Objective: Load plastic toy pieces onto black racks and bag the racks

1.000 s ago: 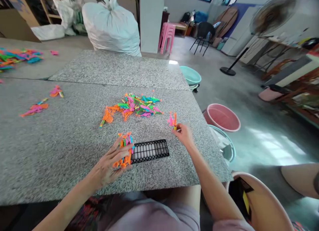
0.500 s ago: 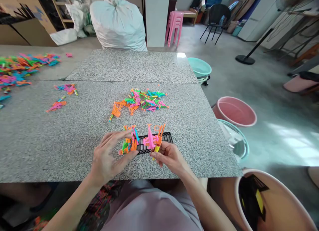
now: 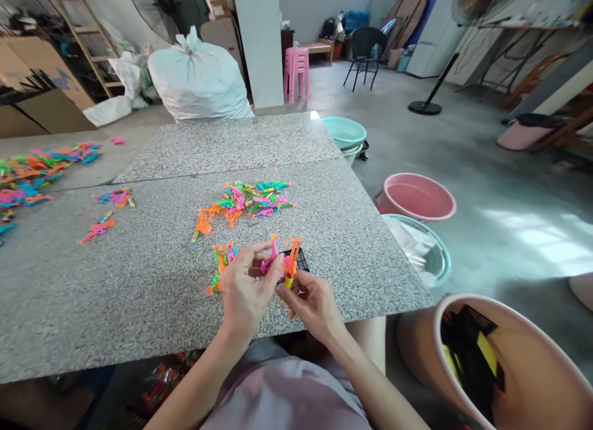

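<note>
Near the table's front edge, my left hand [image 3: 245, 285] is closed with thumb and fingers on a pink plastic toy piece [image 3: 272, 257]. My right hand [image 3: 317, 300] pinches the yellow tube end of an orange plastic toy [image 3: 293, 257] with upright prongs. The two pieces are side by side; whether they are joined I cannot tell. Behind them a black grid rack [image 3: 303, 263] lies on the table, mostly hidden by my hands. A small bunch of coloured plastic toys [image 3: 217, 270] lies just left of my left hand, partly covered by it.
A larger pile of coloured toys [image 3: 250, 200] lies beyond my hands, with two small groups and a big heap [image 3: 41, 170] to the left. Off the table's right side stand a pink tub [image 3: 419, 198], a teal basin [image 3: 440, 257] and a large bin [image 3: 523, 356].
My left hand has moved right, from beside the small bunch of toys to the pink piece, and closed on it. The right hand keeps hold of the yellow tube. The view has shifted.
</note>
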